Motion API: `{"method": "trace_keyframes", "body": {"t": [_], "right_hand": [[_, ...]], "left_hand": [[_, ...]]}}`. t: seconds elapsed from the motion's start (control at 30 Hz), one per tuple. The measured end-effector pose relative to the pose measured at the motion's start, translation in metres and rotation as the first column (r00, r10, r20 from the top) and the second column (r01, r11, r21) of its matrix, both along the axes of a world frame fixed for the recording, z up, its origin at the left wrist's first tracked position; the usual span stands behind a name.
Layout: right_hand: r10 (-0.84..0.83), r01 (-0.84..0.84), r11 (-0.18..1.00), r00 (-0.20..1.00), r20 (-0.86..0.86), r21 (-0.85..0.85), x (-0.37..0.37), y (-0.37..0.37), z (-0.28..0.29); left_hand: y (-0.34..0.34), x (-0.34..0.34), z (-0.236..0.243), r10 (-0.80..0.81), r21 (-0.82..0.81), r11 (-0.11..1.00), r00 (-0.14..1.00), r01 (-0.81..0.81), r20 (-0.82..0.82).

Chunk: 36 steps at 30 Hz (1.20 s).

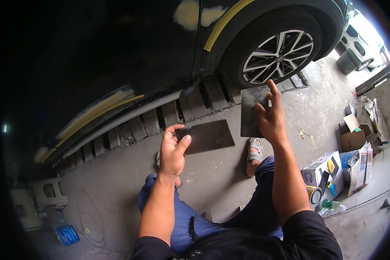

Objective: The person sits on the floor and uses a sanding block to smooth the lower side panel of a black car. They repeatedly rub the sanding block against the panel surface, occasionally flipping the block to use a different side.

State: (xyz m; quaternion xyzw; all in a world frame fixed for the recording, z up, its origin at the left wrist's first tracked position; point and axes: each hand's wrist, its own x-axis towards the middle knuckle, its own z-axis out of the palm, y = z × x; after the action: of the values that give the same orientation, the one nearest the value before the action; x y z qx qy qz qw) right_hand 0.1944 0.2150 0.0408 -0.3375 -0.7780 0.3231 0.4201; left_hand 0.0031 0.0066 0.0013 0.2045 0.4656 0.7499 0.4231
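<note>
My left hand (173,151) pinches one end of a thin, dark rectangular sheet (209,137), thumb on top and fingers curled behind. A second dark sheet (249,113), standing more upright and marked with pale smudges, is gripped by my right hand (271,115) along its right edge. The two sheets are close but apart, held over the floor in front of me. Whether they are sandpaper or stiff plates I cannot tell. Beyond them stands a dark car (138,52) with pale filler patches (187,14) and yellow masking tape (224,24) on it.
The car's wheel (279,58) is just beyond my right hand. Slats (151,122) line the floor under the sill. Boxes (353,138), a can (314,195) and a green bottle (331,205) lie at right. A blue tin (67,235) and white stool (50,193) are at left.
</note>
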Motion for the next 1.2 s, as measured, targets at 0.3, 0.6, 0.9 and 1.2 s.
{"method": "trace_keyframes", "body": {"t": [0.3,0.6,0.9,1.2], "right_hand": [[0.242,-0.237,0.970,0.959,0.150,-0.048,0.000,-0.009,0.005],[0.454,-0.408,0.843,0.890,0.054,-0.351,-0.020,-0.039,0.005],[0.407,-0.390,0.767,0.909,-0.084,-0.509,-0.015,-0.037,0.013],[0.409,-0.365,0.843,0.912,0.030,-0.395,-0.023,-0.043,0.001]], "left_hand": [[-0.003,-0.014,-0.005,0.043,0.022,0.998,0.965,-0.050,0.259],[-0.005,-0.009,0.010,-0.108,0.012,0.994,0.988,0.107,0.107],[-0.010,-0.042,0.004,0.339,-0.221,0.883,0.889,-0.413,-0.309],[0.010,0.004,-0.004,-0.137,0.004,0.991,0.988,0.137,0.071]]}}
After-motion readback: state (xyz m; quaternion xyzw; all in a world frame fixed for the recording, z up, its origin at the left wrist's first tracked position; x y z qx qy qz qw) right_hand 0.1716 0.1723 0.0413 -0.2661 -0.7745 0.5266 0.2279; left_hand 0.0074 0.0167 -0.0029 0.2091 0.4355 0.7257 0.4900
